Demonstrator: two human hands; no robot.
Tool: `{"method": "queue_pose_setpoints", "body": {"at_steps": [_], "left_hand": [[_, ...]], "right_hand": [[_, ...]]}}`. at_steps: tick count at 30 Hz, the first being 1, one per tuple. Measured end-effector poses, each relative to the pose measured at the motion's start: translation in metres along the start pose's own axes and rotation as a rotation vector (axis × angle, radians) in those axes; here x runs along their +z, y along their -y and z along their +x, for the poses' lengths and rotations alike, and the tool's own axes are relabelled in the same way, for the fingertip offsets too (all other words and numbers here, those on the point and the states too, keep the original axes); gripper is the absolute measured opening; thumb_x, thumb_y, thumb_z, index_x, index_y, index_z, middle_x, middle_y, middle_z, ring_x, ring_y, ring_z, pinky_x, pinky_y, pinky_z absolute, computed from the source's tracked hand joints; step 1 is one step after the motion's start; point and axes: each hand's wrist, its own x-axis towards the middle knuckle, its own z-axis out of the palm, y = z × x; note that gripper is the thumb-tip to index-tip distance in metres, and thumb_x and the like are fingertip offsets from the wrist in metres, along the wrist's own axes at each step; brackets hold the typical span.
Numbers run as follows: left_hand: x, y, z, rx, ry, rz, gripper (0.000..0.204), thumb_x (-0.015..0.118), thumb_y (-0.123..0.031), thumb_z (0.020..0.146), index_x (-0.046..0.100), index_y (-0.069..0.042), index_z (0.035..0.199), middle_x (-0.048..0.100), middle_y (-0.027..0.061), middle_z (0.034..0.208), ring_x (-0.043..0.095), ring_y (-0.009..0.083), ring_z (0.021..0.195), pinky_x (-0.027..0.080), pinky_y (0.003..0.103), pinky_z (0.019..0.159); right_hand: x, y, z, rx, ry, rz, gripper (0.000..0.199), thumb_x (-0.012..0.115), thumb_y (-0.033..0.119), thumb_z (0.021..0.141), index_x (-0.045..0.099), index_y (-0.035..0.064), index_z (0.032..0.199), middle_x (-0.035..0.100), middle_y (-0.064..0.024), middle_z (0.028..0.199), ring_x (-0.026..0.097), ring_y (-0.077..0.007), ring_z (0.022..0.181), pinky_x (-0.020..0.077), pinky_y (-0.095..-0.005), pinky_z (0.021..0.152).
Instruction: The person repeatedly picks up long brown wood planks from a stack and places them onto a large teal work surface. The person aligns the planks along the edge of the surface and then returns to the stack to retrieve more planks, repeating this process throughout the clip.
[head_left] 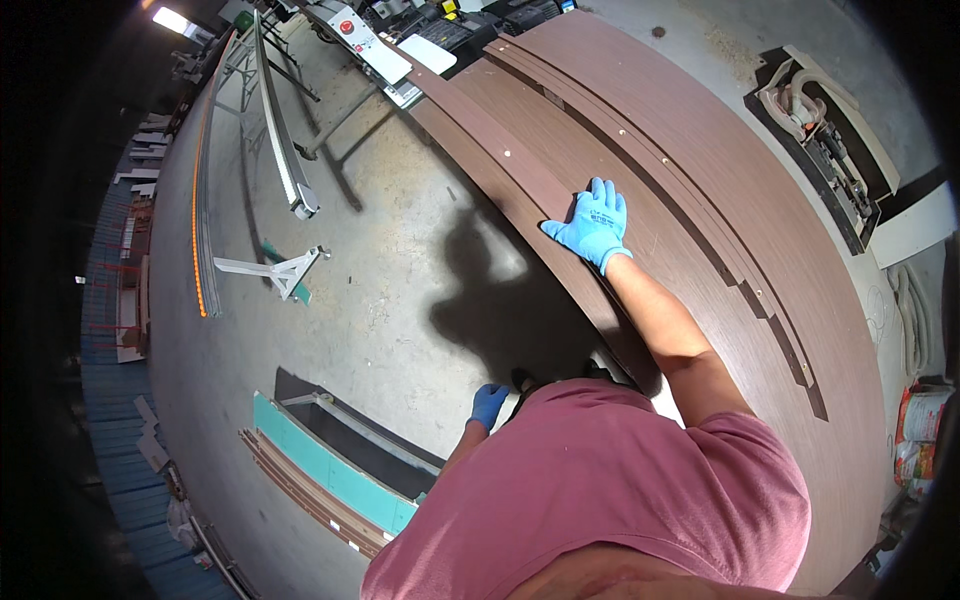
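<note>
My right hand (592, 222), in a light blue glove, lies flat on wood-grain brown boards, fingers pointing away from me. Under its thumb side runs a long narrow brown strip (480, 135) along the left edge of a wider brown panel (655, 235). The strip's far end reaches a machine with a white control panel (372, 52). My left hand (488, 405), gloved in darker blue, hangs low by my side above the floor; only its back shows clearly, and its fingers are hard to make out. More thin brown strips (690, 180) lie lengthwise on the panel's right.
On the left stand a grey rail (275, 120) and a roller track with orange wheels (198, 230). A white bracket leg (285, 268) juts over the floor. Lower left is a rack of teal and brown boards (330, 470). A hose (800, 100) lies in a black tray at right.
</note>
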Motion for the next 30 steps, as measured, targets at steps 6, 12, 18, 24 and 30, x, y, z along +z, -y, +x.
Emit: {"method": "queue_pose_setpoints", "body": {"at_steps": [6,12,18,24,30], "left_hand": [[0.003,-0.002,0.0,-0.004,0.006,-0.054,0.052,0.08,-0.041,0.091,0.072,-0.002,0.124,0.076,0.0076,0.102,0.068,0.0163,0.081,0.054,0.033,0.065],[0.005,-0.015,-0.014,-0.031,-0.022,0.001,0.044,0.079,-0.035,0.093,0.075,0.005,0.111,0.079,0.0164,0.106,0.073,0.0232,0.097,0.057,0.038,0.087],[0.002,-0.013,-0.023,-0.051,-0.031,-0.031,0.043,0.078,-0.035,0.093,0.076,0.004,0.11,0.079,0.0165,0.105,0.073,0.0238,0.097,0.057,0.038,0.089],[-0.003,0.008,-0.007,-0.013,-0.03,-0.013,0.049,0.08,-0.04,0.091,0.073,-0.001,0.119,0.077,0.0102,0.104,0.07,0.0185,0.087,0.054,0.034,0.072],[0.003,-0.001,-0.018,-0.019,-0.06,-0.052,0.043,0.078,-0.035,0.093,0.076,0.005,0.109,0.079,0.0173,0.105,0.073,0.0245,0.096,0.057,0.038,0.087]], "right_hand": [[-0.019,0.012,0.005,0.045,0.108,0.015,0.083,0.081,0.062,0.073,0.07,0.004,0.131,0.041,-0.0237,0.161,0.029,-0.0429,0.155,0.0222,-0.0554,0.127],[0.004,-0.006,0.004,-0.003,-0.066,-0.015,0.078,0.082,0.06,0.071,0.073,0.0053,0.126,0.049,-0.0206,0.15,0.039,-0.0396,0.146,0.0283,-0.0528,0.122],[-0.021,0.007,0.001,-0.007,0.124,0.07,0.08,0.08,0.063,0.073,0.071,0.0052,0.129,0.047,-0.0214,0.154,0.036,-0.0412,0.149,0.0279,-0.0555,0.122],[0.013,0.011,-0.007,-0.108,-0.284,-0.017,0.078,0.078,0.058,0.077,0.063,0.0026,0.129,0.054,-0.019,0.14,0.045,-0.0369,0.137,0.0352,-0.05,0.114],[0.01,0.005,-0.016,0.015,-0.111,-0.093,0.081,0.078,0.054,0.077,0.063,-0.0025,0.133,0.049,-0.0222,0.155,0.039,-0.0384,0.149,0.0309,-0.0492,0.122]]}}
